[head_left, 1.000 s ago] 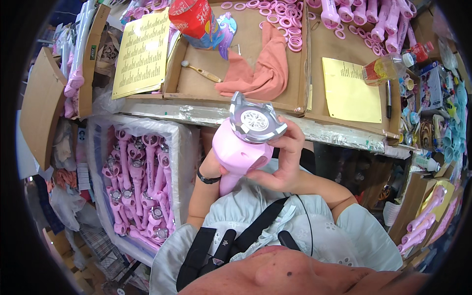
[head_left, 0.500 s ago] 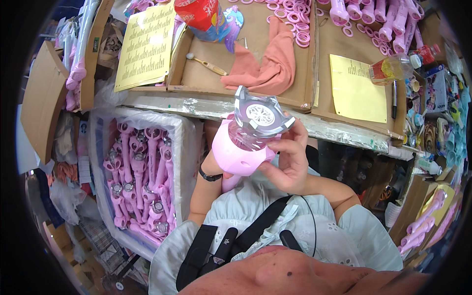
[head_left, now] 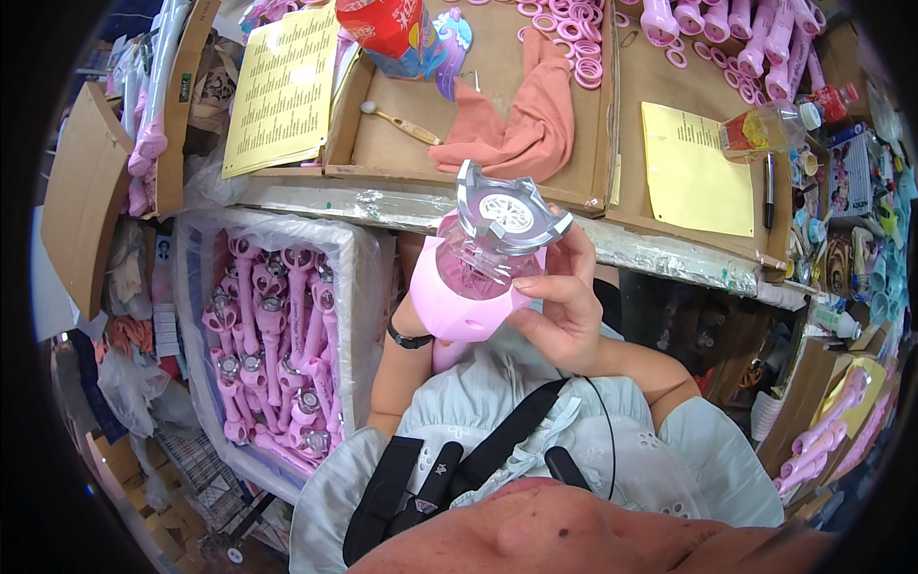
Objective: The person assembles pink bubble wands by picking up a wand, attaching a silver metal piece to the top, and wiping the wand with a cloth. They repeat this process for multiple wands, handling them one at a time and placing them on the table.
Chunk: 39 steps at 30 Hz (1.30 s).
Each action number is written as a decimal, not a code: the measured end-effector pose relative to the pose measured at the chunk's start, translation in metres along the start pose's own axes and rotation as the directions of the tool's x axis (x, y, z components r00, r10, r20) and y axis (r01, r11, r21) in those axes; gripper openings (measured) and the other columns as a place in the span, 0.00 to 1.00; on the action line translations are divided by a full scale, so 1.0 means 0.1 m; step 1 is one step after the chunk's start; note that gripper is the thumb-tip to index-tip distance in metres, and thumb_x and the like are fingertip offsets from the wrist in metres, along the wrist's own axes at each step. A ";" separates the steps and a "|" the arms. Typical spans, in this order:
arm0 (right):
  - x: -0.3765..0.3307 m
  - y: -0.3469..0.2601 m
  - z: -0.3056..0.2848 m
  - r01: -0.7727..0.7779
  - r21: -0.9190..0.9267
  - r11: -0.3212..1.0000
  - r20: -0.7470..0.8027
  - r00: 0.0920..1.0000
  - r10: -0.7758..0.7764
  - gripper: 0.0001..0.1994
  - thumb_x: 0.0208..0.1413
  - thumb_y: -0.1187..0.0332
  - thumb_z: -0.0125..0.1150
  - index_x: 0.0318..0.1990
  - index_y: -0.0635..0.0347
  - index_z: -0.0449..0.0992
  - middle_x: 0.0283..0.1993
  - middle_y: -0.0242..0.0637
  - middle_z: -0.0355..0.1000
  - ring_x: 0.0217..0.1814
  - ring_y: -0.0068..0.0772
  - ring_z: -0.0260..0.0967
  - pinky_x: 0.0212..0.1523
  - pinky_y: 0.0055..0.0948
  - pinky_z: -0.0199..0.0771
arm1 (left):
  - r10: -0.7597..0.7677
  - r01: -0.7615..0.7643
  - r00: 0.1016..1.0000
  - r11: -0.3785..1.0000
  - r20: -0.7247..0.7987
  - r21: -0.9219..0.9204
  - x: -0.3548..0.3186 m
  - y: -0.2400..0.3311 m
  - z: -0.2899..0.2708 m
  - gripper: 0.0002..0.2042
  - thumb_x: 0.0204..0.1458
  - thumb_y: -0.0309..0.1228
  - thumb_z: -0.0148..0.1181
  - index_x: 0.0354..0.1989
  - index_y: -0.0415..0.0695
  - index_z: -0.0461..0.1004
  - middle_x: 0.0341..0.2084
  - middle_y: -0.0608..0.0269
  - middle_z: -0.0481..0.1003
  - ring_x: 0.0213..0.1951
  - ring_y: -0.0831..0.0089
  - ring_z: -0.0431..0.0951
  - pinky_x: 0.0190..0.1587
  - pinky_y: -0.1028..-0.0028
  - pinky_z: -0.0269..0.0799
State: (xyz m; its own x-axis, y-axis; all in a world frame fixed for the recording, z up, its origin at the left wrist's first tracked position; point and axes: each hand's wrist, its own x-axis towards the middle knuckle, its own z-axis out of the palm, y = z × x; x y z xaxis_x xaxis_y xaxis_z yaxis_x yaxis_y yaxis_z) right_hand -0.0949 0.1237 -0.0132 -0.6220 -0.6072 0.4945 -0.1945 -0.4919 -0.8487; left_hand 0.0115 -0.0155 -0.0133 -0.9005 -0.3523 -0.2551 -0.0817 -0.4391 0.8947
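Note:
In front of my chest is a pink plastic toy wand (head_left: 469, 319) with a wide, angular head. A clear plastic part (head_left: 475, 271) sits inside the head. Over it, tilted, is a grey crown-shaped cap (head_left: 469, 206) with a silver spoked disc (head_left: 506, 214) in its middle. My left hand (head_left: 405, 316) holds the wand from the left and below, its fingers mostly hidden behind the pink head. My right hand (head_left: 562, 320) is closed on the right side, thumb against the pink rim, other fingers up behind the cap.
A plastic-lined bin (head_left: 358, 316) of similar pink wands stands at left. Beyond the workbench edge (head_left: 402, 208) lie an orange cloth (head_left: 521, 129), a small brush (head_left: 406, 126), pink rings (head_left: 585, 48), yellow sheets (head_left: 693, 182), a bottle (head_left: 760, 134) and a black marker (head_left: 769, 191).
The wand's head has tilted slightly and its cap sits a little higher in view. My right thumb has shifted a little along the pink rim. Both hands keep their hold.

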 end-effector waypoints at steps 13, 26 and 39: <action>-0.09 0.06 -0.01 -0.276 -0.136 0.951 0.011 0.960 0.280 0.30 0.48 0.78 0.61 0.60 0.62 0.58 0.65 0.45 0.49 0.60 0.34 0.58 0.59 0.30 0.61 | 0.261 -0.197 0.963 0.858 0.072 -0.475 0.13 -0.25 -0.39 0.58 0.27 0.63 0.69 0.65 0.44 0.46 0.51 0.41 0.65 0.35 0.52 0.77 0.28 0.60 0.78; -0.06 0.22 0.04 -0.293 -0.646 0.705 0.158 0.852 0.499 0.26 0.44 0.65 0.65 0.53 0.60 0.66 0.41 0.52 0.72 0.43 0.53 0.72 0.43 0.40 0.72 | 0.594 -0.630 0.776 0.720 -0.211 -0.290 0.53 0.01 -0.09 0.46 0.47 0.70 0.38 0.63 0.41 0.51 0.59 0.53 0.60 0.54 0.61 0.67 0.55 0.60 0.65; -0.70 0.01 -0.51 -0.435 -0.811 0.391 -0.102 0.764 0.637 0.24 0.44 0.60 0.67 0.49 0.55 0.69 0.39 0.52 0.74 0.42 0.54 0.74 0.42 0.38 0.73 | 0.259 -0.359 0.920 0.856 -0.294 -0.371 0.14 -0.06 0.18 0.39 0.48 0.26 0.65 0.64 0.34 0.46 0.53 0.58 0.64 0.54 0.73 0.66 0.56 0.71 0.64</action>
State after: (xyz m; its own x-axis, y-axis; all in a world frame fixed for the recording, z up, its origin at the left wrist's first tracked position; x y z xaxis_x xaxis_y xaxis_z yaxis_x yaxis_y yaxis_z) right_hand -0.0903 0.1976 -0.0583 -0.6766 -0.7134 -0.1823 -0.4208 0.5778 -0.6993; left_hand -0.0083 -0.0024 -0.0158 -0.7243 -0.6805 -0.1109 0.4123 -0.5564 0.7214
